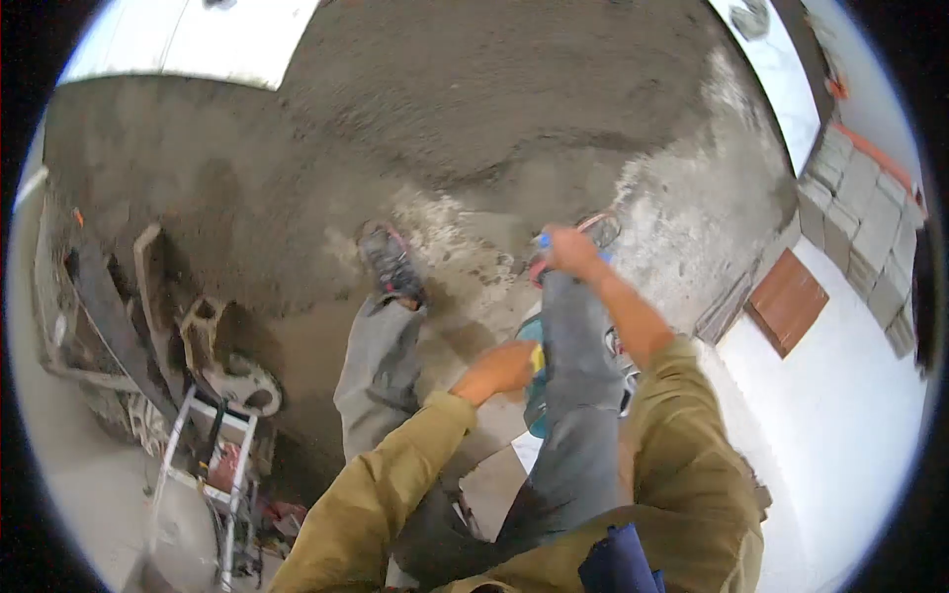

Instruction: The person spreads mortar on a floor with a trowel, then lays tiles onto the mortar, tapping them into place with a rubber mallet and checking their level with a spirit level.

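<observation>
My right hand [573,252] is closed at the far end of my grey trouser leg, with a small blue item [544,240] showing at its fingers. Closer to me, my left hand [506,367] is closed beside the same leg, at a small yellow piece [538,358]. A teal object [536,407] lies just below that hand, partly hidden by the leg. What my left fingers grip is too hidden to name.
Wet grey mortar [474,89] covers the floor ahead. White panels [227,40] lie at upper left. A metal ladder frame [203,474] and wooden pieces [148,287] stand at left. Stacked grey blocks [860,212] and a brown tile [787,302] are at right.
</observation>
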### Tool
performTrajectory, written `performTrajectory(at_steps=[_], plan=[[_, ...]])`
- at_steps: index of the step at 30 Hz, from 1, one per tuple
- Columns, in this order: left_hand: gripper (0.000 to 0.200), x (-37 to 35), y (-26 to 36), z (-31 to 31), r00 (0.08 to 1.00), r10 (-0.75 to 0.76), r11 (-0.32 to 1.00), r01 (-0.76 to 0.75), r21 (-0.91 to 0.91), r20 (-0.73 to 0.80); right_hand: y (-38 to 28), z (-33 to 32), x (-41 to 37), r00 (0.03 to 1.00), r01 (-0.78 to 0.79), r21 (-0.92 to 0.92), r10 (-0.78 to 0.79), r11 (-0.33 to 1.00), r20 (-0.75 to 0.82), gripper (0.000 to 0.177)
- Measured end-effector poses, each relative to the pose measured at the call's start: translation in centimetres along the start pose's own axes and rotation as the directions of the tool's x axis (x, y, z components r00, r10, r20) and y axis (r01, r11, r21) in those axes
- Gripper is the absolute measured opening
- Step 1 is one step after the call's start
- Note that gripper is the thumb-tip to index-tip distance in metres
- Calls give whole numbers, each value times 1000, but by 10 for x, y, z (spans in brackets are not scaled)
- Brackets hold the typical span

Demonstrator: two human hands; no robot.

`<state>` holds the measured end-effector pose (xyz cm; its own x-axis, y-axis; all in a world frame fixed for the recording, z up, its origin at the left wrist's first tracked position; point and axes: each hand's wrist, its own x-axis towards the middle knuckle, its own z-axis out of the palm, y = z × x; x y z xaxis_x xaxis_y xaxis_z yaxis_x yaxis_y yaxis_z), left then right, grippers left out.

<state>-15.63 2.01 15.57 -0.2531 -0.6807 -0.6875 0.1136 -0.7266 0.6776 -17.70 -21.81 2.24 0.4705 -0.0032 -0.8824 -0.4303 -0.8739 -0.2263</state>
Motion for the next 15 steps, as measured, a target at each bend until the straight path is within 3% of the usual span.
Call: performTrajectory(at_steps=[3, 5, 6, 8, 9, 10, 11, 12, 13, 14, 15], plan=[[48, -10, -17, 22, 996, 3, 989, 11, 145, -92, 6, 146, 15, 960, 90, 390, 24, 916, -279, 45], [45, -26, -24, 33, 962, 57, 988, -15, 155, -267, -48, 168, 3, 871, -134, 653, 402, 745, -281, 43], [42, -42, -7, 23, 944, 46, 995, -15, 95, -327, -71, 169, -5, 860, -138, 683, 429, 718, -278, 43], [37, -78, 18, 5, 878, -59, 998, 44, -42, -475, -97, 156, -12, 660, -43, 929, 708, 368, -250, 38], [34, -100, 20, 5, 817, -161, 986, 107, -130, -554, -88, 153, -1, 651, -32, 945, 725, 324, -226, 38], [33, -124, 43, 0, 727, -217, 967, 250, -43, -651, -75, 149, 16, 587, 4, 946, 765, 324, -264, 36], [33, -150, 41, 0, 709, -159, 923, 354, 151, -687, -58, 144, 34, 517, 32, 944, 803, 327, -296, 35], [38, -173, 49, 2, 697, -268, 855, 490, 170, -665, -34, 122, 46, 539, 87, 953, 791, 289, -289, 35], [46, -193, 44, 15, 692, -238, 841, 498, 212, -682, -1, 95, 60, 552, 141, 956, 781, 256, -291, 35], [57, -215, 25, 38, 662, -301, 807, 560, 186, -687, 33, 78, 86, 569, 136, 952, 766, 273, -301, 38], [66, -221, 23, 53, 598, -559, 799, 573, -181, -575, 59, 46, 92, 585, 151, 958, 759, 244, -286, 39]])
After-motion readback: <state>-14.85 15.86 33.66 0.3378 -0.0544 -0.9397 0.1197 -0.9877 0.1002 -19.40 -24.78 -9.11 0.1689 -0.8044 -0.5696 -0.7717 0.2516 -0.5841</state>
